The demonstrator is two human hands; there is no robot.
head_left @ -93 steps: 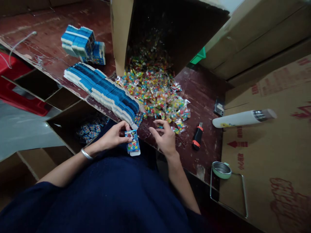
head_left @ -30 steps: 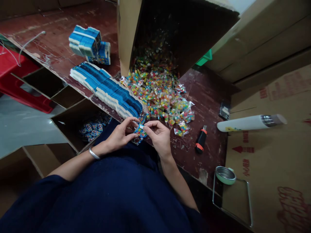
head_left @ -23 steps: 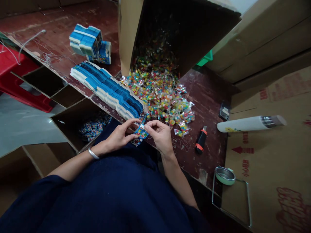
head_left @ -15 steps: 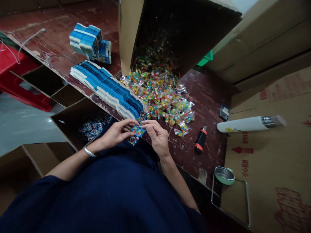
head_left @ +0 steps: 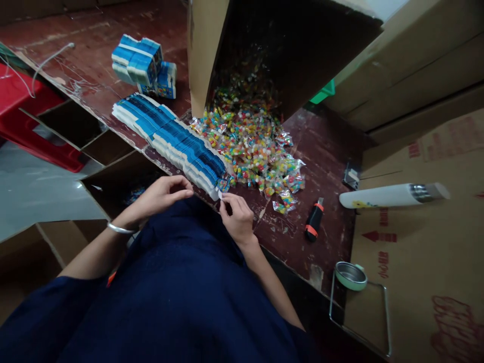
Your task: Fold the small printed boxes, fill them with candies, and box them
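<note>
A long row of blue printed packets (head_left: 170,133) with white edges lies along the table's near edge. At its near end my right hand (head_left: 238,214) is closed, thumb and fingers pinching the white edge of a packet (head_left: 220,194). My left hand (head_left: 164,194) hovers left of that end, over the table's edge and the open carton below. Its fingers are curved, with a gap between thumb and forefinger and nothing in them. Beyond my right hand spreads a heap of small clear bags of coloured candies (head_left: 257,146), spilling from a tipped cardboard box (head_left: 204,55).
Banded bundles of blue packets (head_left: 138,58) stand farther back. A black and orange box cutter (head_left: 314,220) lies right, near a white bottle (head_left: 378,195) and a green-rimmed metal cup (head_left: 351,276). Below left are an open carton (head_left: 109,189) and a red stool (head_left: 38,121).
The blue packet with candies printed on it has left my hands. My left hand has moved left and opened; my right hand now pinches a white packet edge at the row's end.
</note>
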